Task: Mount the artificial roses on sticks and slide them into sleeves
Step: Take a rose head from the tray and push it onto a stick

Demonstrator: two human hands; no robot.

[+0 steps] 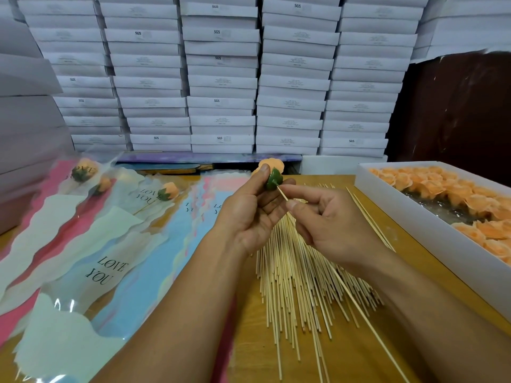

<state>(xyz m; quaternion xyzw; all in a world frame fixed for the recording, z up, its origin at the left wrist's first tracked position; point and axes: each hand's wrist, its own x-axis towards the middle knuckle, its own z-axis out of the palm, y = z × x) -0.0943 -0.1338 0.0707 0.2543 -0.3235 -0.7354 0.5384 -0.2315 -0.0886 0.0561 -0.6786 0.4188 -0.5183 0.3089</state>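
Orange rose (272,165) with a green base sits pinched in the left hand (250,210), raised over the wooden table (409,252). Right hand (331,222) fingers clasp 1 stick (282,193), its tip touching the base. Loose sticks (293,283) lie below, sleeves (107,244) left.

- Left hand (250,208) pinches orange artificial rose (272,168) by green base, thumb on top.
- Right hand (329,219) grips bamboo stick (356,305), tip at the rose's base.
- Loose stick pile (293,294) on wooden table (367,355) below hands.
- "LOVE YOU" sleeves (110,269) left, three with roses inside.
- White box of roses (431,225) right.
- Stacked white cartons (221,78) behind.
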